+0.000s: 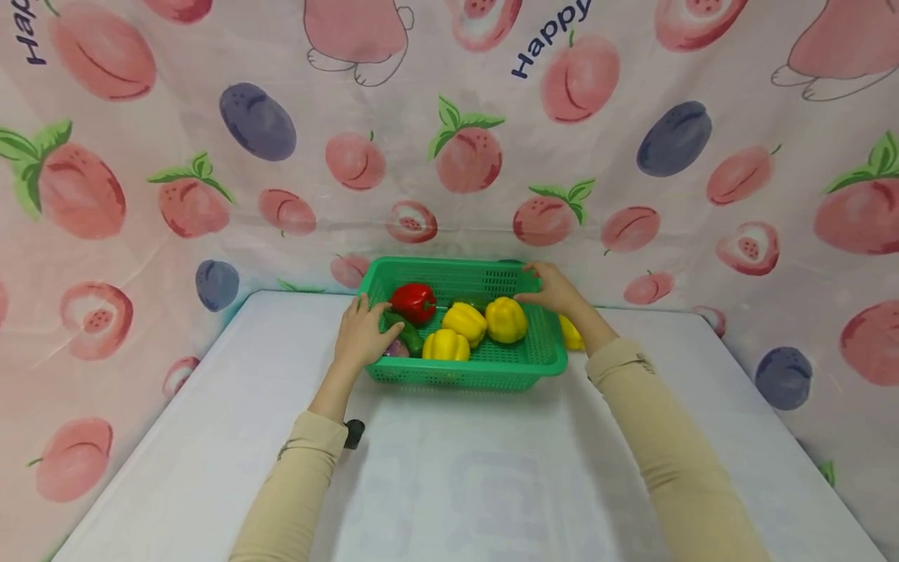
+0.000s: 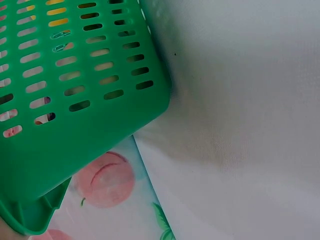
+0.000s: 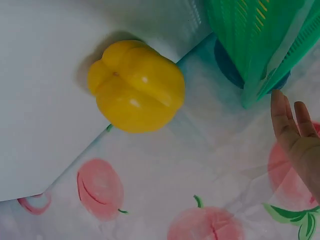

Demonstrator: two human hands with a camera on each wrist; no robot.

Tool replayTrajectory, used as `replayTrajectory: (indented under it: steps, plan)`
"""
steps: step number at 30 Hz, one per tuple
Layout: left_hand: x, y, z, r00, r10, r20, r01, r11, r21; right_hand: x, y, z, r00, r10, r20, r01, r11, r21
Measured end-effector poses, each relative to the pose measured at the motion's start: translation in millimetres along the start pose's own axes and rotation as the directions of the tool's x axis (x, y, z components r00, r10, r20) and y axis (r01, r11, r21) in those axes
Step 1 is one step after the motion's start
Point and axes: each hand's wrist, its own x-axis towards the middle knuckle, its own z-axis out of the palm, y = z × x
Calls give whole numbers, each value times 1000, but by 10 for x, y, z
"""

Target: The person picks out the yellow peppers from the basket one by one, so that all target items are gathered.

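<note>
A green plastic basket point(image 1: 449, 376) stands toward the back of the white table. Inside are a red bell pepper point(image 1: 413, 303), several yellow bell peppers point(image 1: 506, 320), a dark green cucumber-like vegetable point(image 1: 407, 337) and a purple vegetable point(image 1: 396, 349) partly hidden by my left hand. My left hand point(image 1: 361, 334) lies over the basket's left rim, fingers spread, thumb inside above the green vegetable. At the back right corner, my right hand point(image 1: 555, 293) has its fingers and thumb apart around the rim. The right wrist view shows straight fingers point(image 3: 281, 120) close to that corner.
Another yellow bell pepper point(image 3: 137, 87) lies on the table outside the basket, to its right, partly behind my right wrist in the head view. A fruit-printed cloth point(image 1: 407, 179) hangs right behind the basket. The white table point(image 1: 449, 468) extends in front.
</note>
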Motion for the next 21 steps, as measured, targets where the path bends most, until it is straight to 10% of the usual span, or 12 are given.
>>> replayTrajectory:
  steps: [12, 21]
  plan:
    - [-30, -2, 49, 1000, 6, 16, -6, 1000, -14, 103, -82, 119, 984, -13, 175, 36, 991, -128]
    - [-18, -11, -6, 1000, 15, -17, -15, 1000, 2, 262, -330, 144, 915, 95, 393, 42, 945, -326]
